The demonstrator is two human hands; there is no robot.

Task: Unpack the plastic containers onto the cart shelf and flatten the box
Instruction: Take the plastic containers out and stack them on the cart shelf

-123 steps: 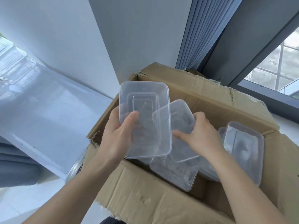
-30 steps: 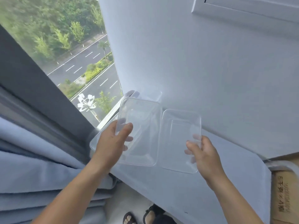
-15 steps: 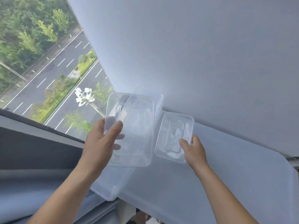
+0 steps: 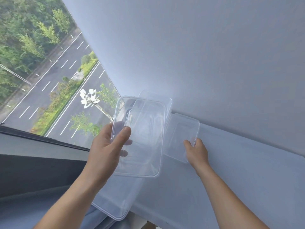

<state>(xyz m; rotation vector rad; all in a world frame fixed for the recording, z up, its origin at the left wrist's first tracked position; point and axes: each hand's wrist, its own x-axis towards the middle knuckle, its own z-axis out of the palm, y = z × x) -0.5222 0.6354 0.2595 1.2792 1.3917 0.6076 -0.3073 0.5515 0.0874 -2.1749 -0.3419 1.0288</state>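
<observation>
Up and to the right of the left hand [image 4: 107, 149], the larger clear container [image 4: 145, 138] hangs over the shelf [image 4: 231, 179]. Its long axis runs away from the person toward the wall [image 4: 198, 55], and the thumb in front and fingers behind clamp its left long edge. Just beside it, the right hand [image 4: 197, 152] pinches the near corner of a smaller container [image 4: 179, 134] that seems to lie on the shelf. Below the left wrist, another container [image 4: 115, 204] overhangs the shelf edge. The set-down looks like the left hand's job.

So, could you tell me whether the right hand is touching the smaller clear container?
Touching. The head view shows the right hand pinching the near corner of the smaller container.
</observation>
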